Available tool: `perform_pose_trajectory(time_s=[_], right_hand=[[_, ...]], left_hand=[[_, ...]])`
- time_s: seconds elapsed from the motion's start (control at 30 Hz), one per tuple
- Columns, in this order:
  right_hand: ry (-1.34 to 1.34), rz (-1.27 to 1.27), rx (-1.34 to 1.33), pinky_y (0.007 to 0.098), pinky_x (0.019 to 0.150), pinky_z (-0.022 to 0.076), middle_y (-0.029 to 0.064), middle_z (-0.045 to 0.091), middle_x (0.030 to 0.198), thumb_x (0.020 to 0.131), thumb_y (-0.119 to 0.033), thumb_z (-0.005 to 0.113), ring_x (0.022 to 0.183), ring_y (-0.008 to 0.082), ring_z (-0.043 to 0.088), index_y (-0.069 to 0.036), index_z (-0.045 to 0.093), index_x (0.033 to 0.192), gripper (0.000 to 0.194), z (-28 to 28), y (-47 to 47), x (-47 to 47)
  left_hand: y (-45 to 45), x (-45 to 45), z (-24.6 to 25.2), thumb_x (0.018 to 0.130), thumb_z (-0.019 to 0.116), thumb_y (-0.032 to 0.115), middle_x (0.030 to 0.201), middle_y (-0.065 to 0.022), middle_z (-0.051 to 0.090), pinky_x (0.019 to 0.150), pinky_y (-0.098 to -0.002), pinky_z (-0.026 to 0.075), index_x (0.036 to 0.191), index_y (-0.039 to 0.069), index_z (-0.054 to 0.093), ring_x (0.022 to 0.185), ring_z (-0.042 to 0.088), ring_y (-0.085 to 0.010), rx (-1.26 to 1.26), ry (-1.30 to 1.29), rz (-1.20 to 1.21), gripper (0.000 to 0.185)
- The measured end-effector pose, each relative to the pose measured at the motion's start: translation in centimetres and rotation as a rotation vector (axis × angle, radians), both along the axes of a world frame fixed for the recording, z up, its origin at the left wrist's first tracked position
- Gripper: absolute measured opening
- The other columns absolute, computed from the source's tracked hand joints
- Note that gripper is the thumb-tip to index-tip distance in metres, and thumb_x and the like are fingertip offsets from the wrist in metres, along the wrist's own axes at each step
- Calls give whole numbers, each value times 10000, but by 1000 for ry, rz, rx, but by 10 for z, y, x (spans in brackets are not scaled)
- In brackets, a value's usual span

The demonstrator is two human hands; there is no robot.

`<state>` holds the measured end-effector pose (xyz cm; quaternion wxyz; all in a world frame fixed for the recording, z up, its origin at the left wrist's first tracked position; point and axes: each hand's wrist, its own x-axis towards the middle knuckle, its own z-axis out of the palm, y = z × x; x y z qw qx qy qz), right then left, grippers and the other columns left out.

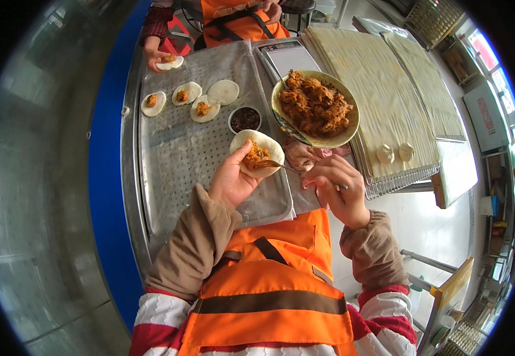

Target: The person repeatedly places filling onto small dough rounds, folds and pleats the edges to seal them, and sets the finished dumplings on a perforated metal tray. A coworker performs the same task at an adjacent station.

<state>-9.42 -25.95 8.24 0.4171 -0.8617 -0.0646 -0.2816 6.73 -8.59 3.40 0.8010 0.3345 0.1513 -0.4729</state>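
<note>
A round dough wrapper (270, 138) rests in my left hand (233, 178), the thumb over its edge. An orange-brown filling (256, 155) sits in the wrapper's middle. My right hand (339, 187) grips a metal fork (270, 164), whose tines touch this filling. Just beyond the hands stands a bowl (356, 104) heaped with the same kind of filling (317, 104), a utensil handle leaning out at its left. A small metal cup of dark contents (245, 119) is close above the held wrapper.
On the perforated metal tray (173, 164) lie a plain wrapper (223, 92) and several with filling (181, 95). Across the table another person's hand (153, 55) holds a filled wrapper (169, 62). Two shaped buns (385, 154) sit on a cloth-covered rack (373, 89). A scale (290, 55) and pink cloth (299, 155) flank the bowl.
</note>
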Motion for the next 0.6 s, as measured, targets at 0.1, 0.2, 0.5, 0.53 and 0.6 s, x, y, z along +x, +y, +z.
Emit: perform_pose_trajectory(time_s=[0.1,0.2,0.5,0.53,0.6], right_hand=[[-25,-74,106,335,679,489,87,667,845,902,-29,659,739,230,607,-9,699,958,71,-9,-1,5],[33,-98,157,278,625,473,64,667,797,942,-66,638,669,165,588,12,695,974,101,-17,-1,7],[91,-417,668,248,684,515,65,691,874,1043,-161,510,723,107,624,45,663,993,261,-23,-1,-3],[96,-398,688,248,682,514,65,691,871,1042,-161,511,716,105,621,44,663,996,260,-25,-1,-3],[-11,-501,626,249,674,512,61,691,865,1039,-163,519,704,102,616,40,667,995,255,-31,-5,1]], left_hand=[[1,-5,-1,1004,570,211,1235,-120,598,967,-415,552,1246,20,525,1133,616,-261,61,-17,-1,312],[2,-7,-6,995,588,198,1224,-107,602,976,-415,547,1241,31,534,1127,617,-254,62,-28,9,302],[14,-8,-20,941,657,104,1188,-66,630,936,-360,542,1209,53,584,1094,633,-197,-38,-216,7,283],[15,-9,-19,938,658,93,1182,-62,634,933,-357,542,1209,53,585,1089,636,-196,-26,-246,-2,284],[14,-11,-17,931,659,71,1168,-54,640,925,-351,542,1208,54,586,1078,641,-194,-31,-306,-12,287]])
